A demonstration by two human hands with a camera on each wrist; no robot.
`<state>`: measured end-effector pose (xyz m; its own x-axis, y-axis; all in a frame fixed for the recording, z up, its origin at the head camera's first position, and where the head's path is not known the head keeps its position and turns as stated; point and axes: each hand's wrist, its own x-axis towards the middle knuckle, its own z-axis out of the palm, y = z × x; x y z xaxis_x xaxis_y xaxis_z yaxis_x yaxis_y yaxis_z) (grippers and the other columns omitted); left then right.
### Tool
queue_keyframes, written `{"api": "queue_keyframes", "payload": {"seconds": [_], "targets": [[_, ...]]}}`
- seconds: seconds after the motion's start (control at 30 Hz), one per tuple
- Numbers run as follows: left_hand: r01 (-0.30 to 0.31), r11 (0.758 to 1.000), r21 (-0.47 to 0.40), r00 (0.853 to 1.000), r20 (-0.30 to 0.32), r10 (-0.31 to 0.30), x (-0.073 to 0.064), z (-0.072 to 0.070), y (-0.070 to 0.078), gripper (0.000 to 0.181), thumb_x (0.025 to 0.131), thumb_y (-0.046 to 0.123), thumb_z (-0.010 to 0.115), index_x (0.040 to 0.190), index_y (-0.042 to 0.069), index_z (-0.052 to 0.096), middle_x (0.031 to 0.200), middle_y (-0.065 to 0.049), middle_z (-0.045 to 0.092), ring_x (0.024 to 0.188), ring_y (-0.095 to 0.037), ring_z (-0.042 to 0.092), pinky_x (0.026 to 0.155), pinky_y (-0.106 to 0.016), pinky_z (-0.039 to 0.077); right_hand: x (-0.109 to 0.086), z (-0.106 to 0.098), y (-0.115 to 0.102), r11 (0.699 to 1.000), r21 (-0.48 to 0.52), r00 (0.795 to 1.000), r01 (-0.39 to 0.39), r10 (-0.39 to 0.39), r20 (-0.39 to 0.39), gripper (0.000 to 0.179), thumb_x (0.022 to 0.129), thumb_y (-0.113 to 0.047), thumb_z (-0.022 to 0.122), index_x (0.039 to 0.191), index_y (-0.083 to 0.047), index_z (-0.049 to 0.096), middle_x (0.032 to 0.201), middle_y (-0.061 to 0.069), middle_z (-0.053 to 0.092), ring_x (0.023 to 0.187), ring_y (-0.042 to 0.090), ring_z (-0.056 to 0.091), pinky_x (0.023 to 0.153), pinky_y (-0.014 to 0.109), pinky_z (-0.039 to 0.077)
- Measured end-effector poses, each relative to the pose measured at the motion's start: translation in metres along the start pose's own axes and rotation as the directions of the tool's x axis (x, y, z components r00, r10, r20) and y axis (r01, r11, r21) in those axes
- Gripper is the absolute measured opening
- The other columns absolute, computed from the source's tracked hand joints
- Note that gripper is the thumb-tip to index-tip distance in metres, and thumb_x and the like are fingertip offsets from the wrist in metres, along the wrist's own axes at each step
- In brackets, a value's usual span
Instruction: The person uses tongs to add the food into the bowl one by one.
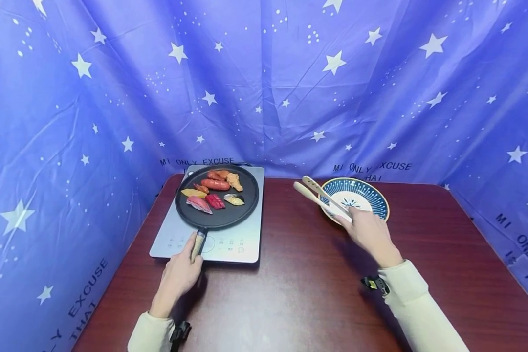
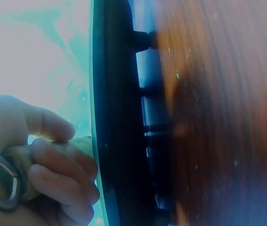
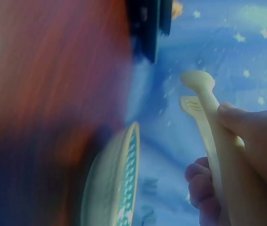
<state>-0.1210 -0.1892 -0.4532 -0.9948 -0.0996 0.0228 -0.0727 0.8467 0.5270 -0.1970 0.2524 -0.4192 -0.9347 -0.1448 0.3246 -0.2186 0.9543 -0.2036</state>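
My left hand (image 1: 182, 274) grips the wooden handle (image 1: 196, 247) of a flat black pan (image 1: 217, 217), and its curled fingers (image 2: 63, 174) show close up in the left wrist view. Sausages (image 1: 215, 185), a fried chicken piece (image 1: 234, 181) and several sushi-like slices, among them a pink one (image 1: 199, 204) and a red one (image 1: 214, 201), lie in the pan. In my right hand (image 1: 369, 232) are pale food tongs (image 1: 309, 191), held between thumb and fingers above a blue-and-white patterned plate (image 1: 380, 198). The tips of the tongs (image 3: 200, 87) stand slightly apart with nothing between them.
Under the pan is a silver induction cooker (image 1: 246, 239), standing on the left of a dark red wooden table (image 1: 290, 283). A blue curtain (image 1: 264, 98) printed with stars hangs behind the table and along both sides.
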Motion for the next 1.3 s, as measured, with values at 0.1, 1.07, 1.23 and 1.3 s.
{"api": "queue_keyframes", "payload": {"seconds": [0.1,1.07,1.23,1.3], "targets": [[0.005,1.000,0.000,1.000,0.010,-0.005,0.001,0.000,0.000,0.066,0.085,0.020,0.050,0.149,0.017,0.032,0.102,-0.027,0.062,0.069,-0.033,0.058,0.058,-0.048,0.043,-0.006,-0.003,0.016,0.999,-0.002,0.998,-0.053,0.053,0.043,0.043,0.091,-0.046,0.056,0.068,-0.010,0.049,0.057,0.008,0.048,0.053,0.035,0.053,0.044,0.049,0.037],[-0.007,1.000,0.012,1.000,0.012,0.007,-0.003,0.000,0.002,0.064,0.086,0.019,0.049,0.148,0.016,0.032,0.107,-0.029,0.062,0.073,-0.035,0.061,0.060,-0.049,0.044,-0.071,-0.002,0.095,0.986,0.005,0.979,-0.166,0.165,0.120,0.048,0.092,-0.039,0.057,0.075,0.003,0.041,0.058,0.021,0.049,0.049,0.041,0.052,0.047,0.054,0.039],[-0.008,1.000,0.017,1.000,0.017,0.007,-0.002,-0.001,0.002,0.065,0.086,0.020,0.048,0.148,0.016,0.032,0.107,-0.029,0.061,0.073,-0.035,0.060,0.061,-0.049,0.044,-0.078,-0.002,0.099,0.984,0.003,0.972,-0.176,0.174,0.156,0.048,0.094,-0.038,0.053,0.080,0.005,0.039,0.059,0.021,0.049,0.049,0.040,0.052,0.049,0.055,0.041],[-0.006,1.000,0.016,1.000,0.019,0.005,-0.002,-0.001,0.001,0.065,0.086,0.021,0.048,0.148,0.015,0.031,0.107,-0.029,0.061,0.072,-0.034,0.060,0.061,-0.049,0.044,-0.080,-0.001,0.101,0.983,0.007,0.966,-0.182,0.177,0.186,0.047,0.095,-0.038,0.051,0.082,0.006,0.038,0.061,0.021,0.049,0.050,0.039,0.052,0.052,0.055,0.042]]}}
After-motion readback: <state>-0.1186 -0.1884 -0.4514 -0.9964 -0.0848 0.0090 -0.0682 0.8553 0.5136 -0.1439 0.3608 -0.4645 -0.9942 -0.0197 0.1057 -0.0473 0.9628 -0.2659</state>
